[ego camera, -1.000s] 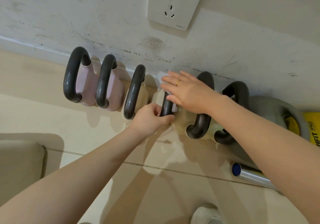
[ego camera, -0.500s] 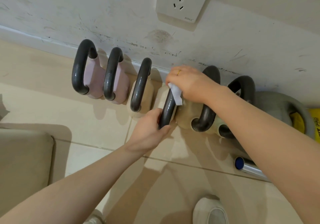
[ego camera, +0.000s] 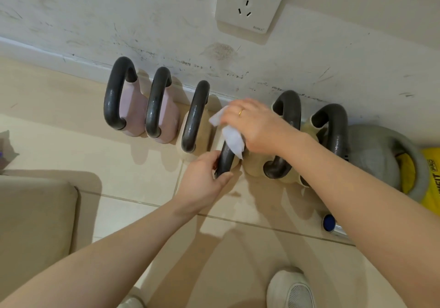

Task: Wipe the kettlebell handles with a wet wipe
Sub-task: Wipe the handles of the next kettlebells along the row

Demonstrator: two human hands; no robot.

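Kettlebells line the wall, the grey one half behind my arm; my left hand grips the fourth handle low; my right hand clasps the wet wipe around it, fingers hidden.

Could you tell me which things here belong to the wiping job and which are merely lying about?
In use:
wet wipe, pressed by the right hand
fourth handle, gripped by the left hand
other kettlebell handles

Lying about:
wall socket
metal tube with blue cap
cushion
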